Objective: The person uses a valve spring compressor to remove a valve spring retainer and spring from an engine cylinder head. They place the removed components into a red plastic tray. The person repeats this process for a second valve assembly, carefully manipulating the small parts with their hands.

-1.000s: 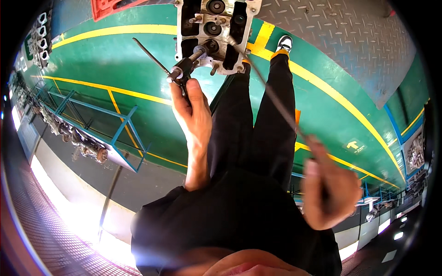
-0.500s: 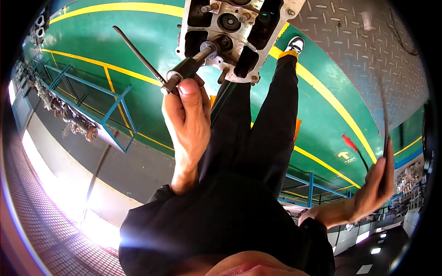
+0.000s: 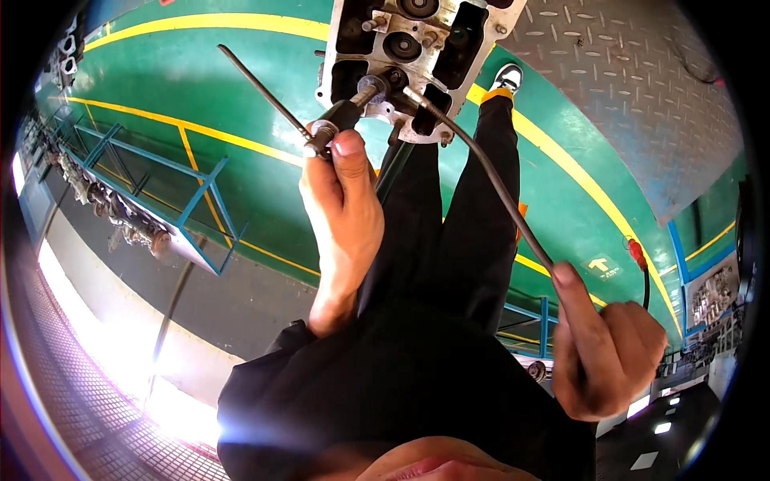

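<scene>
Holding the left hand out far, curled around the near end of a black clamp tool, with thumb pointing far. Gripping a thin dark rod in the right hand at near right, with index finger extended and the others folded. Pointing its pale tip far left, over the metal cylinder head at far centre. Beyond, green floor.

Yellow lines are curving across the glossy green floor, where a pale arrow is showing at right. Diamond-plate steel is spreading across the upper right, while at far left a blue-framed tabletop is carrying a row of metal machine parts.
</scene>
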`<state>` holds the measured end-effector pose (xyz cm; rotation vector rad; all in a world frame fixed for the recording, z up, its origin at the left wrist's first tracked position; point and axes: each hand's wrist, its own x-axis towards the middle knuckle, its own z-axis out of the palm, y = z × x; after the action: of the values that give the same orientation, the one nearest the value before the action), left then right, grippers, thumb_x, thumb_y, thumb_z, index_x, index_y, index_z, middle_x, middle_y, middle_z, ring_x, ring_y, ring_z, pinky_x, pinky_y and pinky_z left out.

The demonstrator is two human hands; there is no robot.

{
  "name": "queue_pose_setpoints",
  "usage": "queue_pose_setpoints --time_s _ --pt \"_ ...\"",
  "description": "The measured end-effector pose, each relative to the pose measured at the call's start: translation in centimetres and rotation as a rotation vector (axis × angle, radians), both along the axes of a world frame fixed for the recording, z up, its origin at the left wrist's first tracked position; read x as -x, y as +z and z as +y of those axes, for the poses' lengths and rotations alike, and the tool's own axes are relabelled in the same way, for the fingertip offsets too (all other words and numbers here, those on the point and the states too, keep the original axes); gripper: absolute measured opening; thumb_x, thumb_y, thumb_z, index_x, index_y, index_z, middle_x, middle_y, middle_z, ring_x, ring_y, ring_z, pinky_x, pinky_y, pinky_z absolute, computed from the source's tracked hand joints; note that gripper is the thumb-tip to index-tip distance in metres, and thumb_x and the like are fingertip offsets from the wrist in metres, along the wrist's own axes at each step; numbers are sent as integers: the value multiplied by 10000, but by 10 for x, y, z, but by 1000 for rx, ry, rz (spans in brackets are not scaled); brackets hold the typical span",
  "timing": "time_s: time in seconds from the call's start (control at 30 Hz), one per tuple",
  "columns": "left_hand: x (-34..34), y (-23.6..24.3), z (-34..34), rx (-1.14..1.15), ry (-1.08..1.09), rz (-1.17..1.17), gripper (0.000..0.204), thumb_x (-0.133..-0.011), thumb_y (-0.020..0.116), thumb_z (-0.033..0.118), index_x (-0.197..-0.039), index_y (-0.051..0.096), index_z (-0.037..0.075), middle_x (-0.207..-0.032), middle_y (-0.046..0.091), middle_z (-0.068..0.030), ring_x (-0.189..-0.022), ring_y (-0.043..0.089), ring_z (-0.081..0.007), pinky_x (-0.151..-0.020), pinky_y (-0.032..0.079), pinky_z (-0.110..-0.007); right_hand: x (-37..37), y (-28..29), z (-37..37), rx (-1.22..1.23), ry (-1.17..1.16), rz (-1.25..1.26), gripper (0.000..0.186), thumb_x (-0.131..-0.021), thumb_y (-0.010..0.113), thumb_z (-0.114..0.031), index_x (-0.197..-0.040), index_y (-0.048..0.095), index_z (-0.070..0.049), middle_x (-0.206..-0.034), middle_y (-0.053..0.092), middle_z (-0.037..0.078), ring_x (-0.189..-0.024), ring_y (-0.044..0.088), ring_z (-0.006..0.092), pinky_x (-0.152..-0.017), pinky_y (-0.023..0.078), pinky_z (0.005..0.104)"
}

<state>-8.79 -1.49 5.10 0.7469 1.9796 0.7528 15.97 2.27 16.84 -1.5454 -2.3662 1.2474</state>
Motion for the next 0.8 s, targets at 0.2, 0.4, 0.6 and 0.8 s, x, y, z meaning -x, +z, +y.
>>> queue_pose_setpoints --time_s 0.2,0.4,0.6,0.8 --pt "5 0 -4 -19 -32 -2 365 -1040 510 379 -932 530 32 -678 445 60 -548 360 -7 -465 257 -177 46 -9 1 -215 91 -104 446 -716 641 -4 -1146 743 -67 -538 294 0 -409 298 139 -402 253 304" --pt "6 -3 -4 -21 -60 26 394 -1043 498 356 -1050 558 -34 -646 465 -49 -579 332 -116 -497 278 -318 65 -10 3 -318 222 -158 450 -727 645 -31 -1167 734 -61 -556 227 -4 -415 297 122 -391 253 279" --pt "5 1 -6 40 -64 21 404 -1044 486 365 -1047 549 -34 -590 415 -45 -540 308 -117 -476 261 -319 75 -6 6 -341 261 -204 472 -697 624 -25 -1158 729 -32 -555 239 -14 -421 305 111 -385 270 267" --pt "2 2 -5 31 -41 23 396 -1046 483 362 -1039 541 -30 -595 412 -41 -541 316 -118 -477 268 -319 86 -6 1 -366 225 -222 455 -684 621 -17 -1124 739 -14 -552 227 -17 -421 295 103 -381 244 253"
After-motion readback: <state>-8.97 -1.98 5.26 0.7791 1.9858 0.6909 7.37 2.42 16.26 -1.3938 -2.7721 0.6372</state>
